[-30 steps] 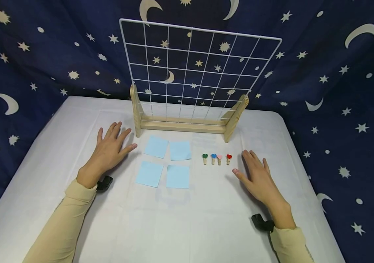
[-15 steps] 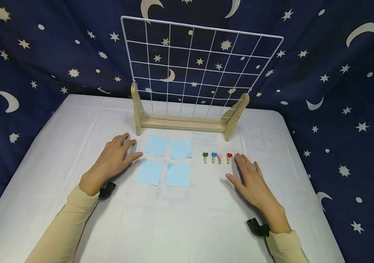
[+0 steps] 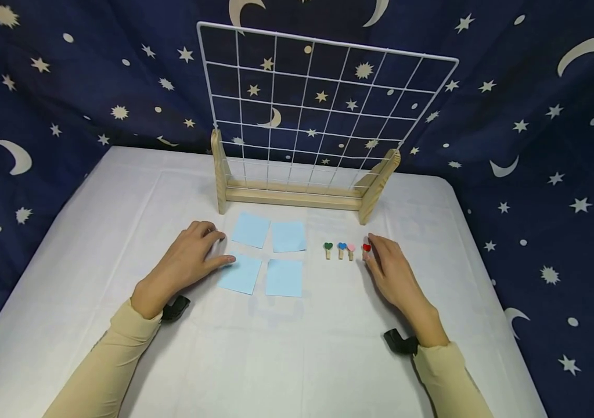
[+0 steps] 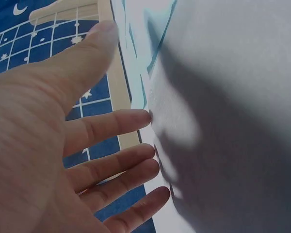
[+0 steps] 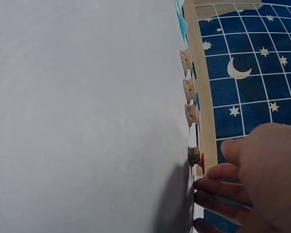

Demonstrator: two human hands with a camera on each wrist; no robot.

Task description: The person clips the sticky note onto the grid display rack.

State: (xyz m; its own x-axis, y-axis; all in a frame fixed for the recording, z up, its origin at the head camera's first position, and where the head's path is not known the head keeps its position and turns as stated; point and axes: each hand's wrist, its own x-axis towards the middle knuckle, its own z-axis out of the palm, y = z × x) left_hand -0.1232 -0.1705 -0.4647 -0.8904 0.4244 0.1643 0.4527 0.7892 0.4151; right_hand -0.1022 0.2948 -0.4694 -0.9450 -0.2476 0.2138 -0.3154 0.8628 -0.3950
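Observation:
My left hand [image 3: 187, 255] is spread with bent, relaxed fingers beside several light blue paper squares. Its thumb overlaps the corner of the near-left square [image 3: 239, 277], and the index fingertip points at the far-left square [image 3: 251, 230]. In the left wrist view nothing lies between its fingers [image 4: 111, 121]. My right hand [image 3: 393, 270] reaches to a small wooden clothespin with a red heart [image 3: 366, 248], thumb and index tips close around it. The right wrist view shows thumb and index apart, the index tip beside the red-heart clothespin [image 5: 194, 156].
Left of it stand clothespins with a green heart [image 3: 328, 249], a blue heart [image 3: 341, 249] and a pink heart [image 3: 351, 252]. A white wire grid [image 3: 304, 75] rises in a wooden stand [image 3: 294, 198] behind them. A starry dark blue curtain [image 3: 67, 116] surrounds the white table [image 3: 297, 360].
My left hand has moved right and nearer, its thumb now over a blue square. My right hand has moved left to the red-heart clothespin, its thumb and index drawing closer together.

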